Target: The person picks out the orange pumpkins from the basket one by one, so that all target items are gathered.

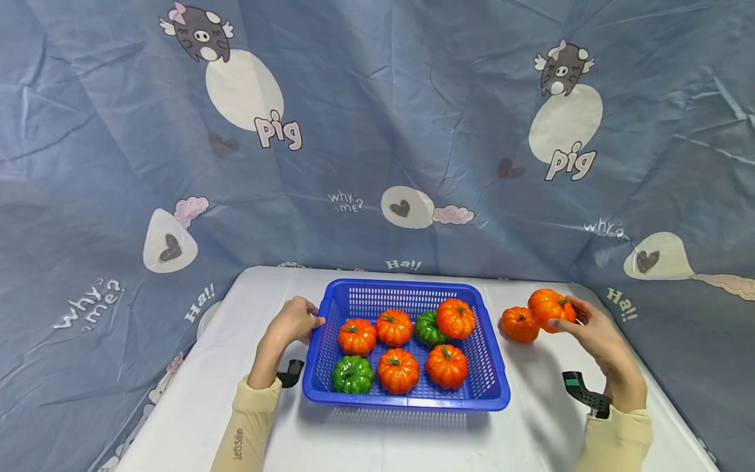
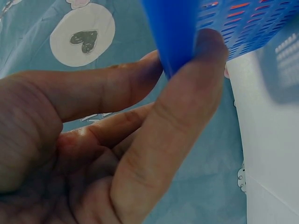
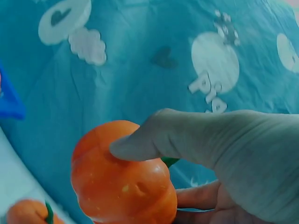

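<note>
My left hand (image 1: 293,320) pinches the left rim of a blue plastic basket (image 1: 407,400) between thumb and finger; the left wrist view shows the rim (image 2: 175,32) between them. Several small orange pumpkins (image 1: 398,371) and two green pumpkins (image 1: 352,375) lie inside. To the right of the basket, my right hand (image 1: 598,331) grips an orange pumpkin (image 1: 548,309), its thumb across the side in the right wrist view. Just left of and below that held pumpkin, another orange pumpkin (image 1: 519,325) sits on the white table.
The white table (image 1: 413,446) carries the basket near its middle. Behind and around it hangs a blue cloth (image 1: 354,98) printed with pigs and words. Each wrist bears a black camera mount (image 1: 585,392).
</note>
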The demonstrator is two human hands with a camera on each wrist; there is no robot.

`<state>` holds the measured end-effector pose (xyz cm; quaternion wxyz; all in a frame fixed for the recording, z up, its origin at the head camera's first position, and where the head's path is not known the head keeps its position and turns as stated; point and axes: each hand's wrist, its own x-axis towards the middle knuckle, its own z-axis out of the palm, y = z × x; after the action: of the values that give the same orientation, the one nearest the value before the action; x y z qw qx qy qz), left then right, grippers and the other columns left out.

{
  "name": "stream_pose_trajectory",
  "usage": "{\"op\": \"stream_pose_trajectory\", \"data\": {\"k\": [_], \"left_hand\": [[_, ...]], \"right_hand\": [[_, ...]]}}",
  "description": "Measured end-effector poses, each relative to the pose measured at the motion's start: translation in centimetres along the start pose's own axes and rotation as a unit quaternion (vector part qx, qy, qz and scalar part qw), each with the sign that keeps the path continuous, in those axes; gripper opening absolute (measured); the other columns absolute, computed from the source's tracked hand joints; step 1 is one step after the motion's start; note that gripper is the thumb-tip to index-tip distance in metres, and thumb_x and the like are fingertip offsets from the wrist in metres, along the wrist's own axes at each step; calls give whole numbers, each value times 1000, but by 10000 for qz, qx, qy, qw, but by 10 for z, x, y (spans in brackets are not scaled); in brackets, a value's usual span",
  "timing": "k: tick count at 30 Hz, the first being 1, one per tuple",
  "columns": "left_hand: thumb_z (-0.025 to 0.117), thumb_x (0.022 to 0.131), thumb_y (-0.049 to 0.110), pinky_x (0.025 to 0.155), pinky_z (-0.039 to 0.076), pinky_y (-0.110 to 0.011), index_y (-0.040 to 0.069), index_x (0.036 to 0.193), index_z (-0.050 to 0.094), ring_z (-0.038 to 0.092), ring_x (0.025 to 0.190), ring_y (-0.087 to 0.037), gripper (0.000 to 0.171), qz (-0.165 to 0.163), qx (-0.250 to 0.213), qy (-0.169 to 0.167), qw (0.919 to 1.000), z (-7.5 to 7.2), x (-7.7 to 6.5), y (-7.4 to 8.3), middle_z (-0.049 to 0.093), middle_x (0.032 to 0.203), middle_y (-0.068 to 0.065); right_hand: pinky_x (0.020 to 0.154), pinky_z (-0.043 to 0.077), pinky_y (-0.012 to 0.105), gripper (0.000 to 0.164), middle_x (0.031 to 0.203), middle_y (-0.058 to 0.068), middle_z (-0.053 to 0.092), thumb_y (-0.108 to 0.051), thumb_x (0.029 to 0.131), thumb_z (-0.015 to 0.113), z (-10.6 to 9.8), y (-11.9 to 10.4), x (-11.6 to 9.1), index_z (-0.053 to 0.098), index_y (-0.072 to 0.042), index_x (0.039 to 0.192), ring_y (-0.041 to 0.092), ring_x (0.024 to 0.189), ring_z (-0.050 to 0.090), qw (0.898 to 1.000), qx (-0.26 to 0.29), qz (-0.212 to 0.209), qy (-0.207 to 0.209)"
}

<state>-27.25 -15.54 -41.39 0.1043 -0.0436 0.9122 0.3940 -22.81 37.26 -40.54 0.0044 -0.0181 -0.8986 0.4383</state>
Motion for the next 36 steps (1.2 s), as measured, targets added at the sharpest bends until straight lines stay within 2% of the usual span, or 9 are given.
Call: {"op": "stream_pose_trajectory", "data": {"k": [2, 4, 5, 10, 17, 19, 21, 26, 36], "left_hand": [[66, 90, 7, 54, 60, -31, -13, 115, 61, 67, 61, -18, 32, -10, 4, 7, 10000, 0, 0, 0, 69, 84, -19], [66, 90, 7, 54, 60, -32, -13, 115, 61, 67, 60, -18, 32, -16, 9, 10, 10000, 0, 0, 0, 69, 83, -19], [66, 90, 7, 54, 60, -32, -13, 115, 61, 67, 60, -18, 31, -18, 11, 10, 10000, 0, 0, 0, 69, 83, -19], [65, 91, 7, 55, 60, -32, -13, 115, 61, 68, 61, -19, 32, 5, -5, -14, 10000, 0, -1, 0, 69, 81, -18], [66, 90, 5, 54, 60, -33, -15, 114, 61, 70, 61, -22, 31, 76, 27, 16, 10000, 0, -3, 0, 70, 79, -19], [66, 89, 5, 54, 60, -33, -15, 114, 61, 70, 60, -22, 32, 80, 34, 29, 10000, 0, -3, 0, 69, 79, -20], [66, 89, 5, 53, 59, -32, -14, 114, 61, 69, 60, -22, 32, 68, 35, 45, 10000, 0, -3, 1, 69, 79, -20], [66, 90, 6, 54, 60, -32, -14, 113, 61, 69, 60, -21, 31, 51, 14, 40, 10000, 0, -2, 1, 69, 79, -19], [66, 89, 6, 54, 60, -32, -13, 113, 61, 69, 60, -21, 31, 59, 12, 35, 10000, 0, -2, 0, 69, 79, -18]], "right_hand": [[103, 42, 40, 82, 150, 35, 25, -29, 95, 60, -3, 6, 0, 14, 12, 148, 45, 131, 34, 9998, 34, 190, -40], [105, 35, 57, 84, 150, 38, 21, -28, 95, 60, -4, 12, 1, 10, 14, 147, 48, 132, 30, 9994, 47, 347, -62], [106, 33, 59, 84, 150, 38, 20, -29, 95, 59, -4, 15, 2, 10, 15, 147, 49, 132, 30, 9991, 17, 429, -59], [102, 35, 58, 82, 145, 40, 23, -26, 94, 59, -5, 30, 5, 12, 19, 144, 50, 126, 33, 9979, -139, 638, -32], [86, 41, 33, 78, 137, 39, 35, -25, 92, 62, -2, 44, 9, 20, 20, 141, 44, 117, 42, 9968, -269, 748, 43], [84, 41, 31, 77, 136, 39, 36, -25, 92, 62, -1, 47, 10, 22, 20, 140, 44, 116, 43, 9968, -257, 756, 45], [86, 42, 34, 78, 136, 39, 36, -25, 92, 62, 0, 49, 11, 22, 20, 140, 44, 116, 43, 9964, -279, 798, 60], [93, 42, 51, 79, 136, 41, 32, -24, 90, 61, 2, 58, 15, 20, 22, 139, 48, 117, 41, 9946, -334, 982, 83], [106, 31, 59, 82, 141, 42, 24, -21, 89, 61, 10, 71, 23, 14, 23, 139, 51, 124, 32, 9915, -202, 1288, -17]]}}
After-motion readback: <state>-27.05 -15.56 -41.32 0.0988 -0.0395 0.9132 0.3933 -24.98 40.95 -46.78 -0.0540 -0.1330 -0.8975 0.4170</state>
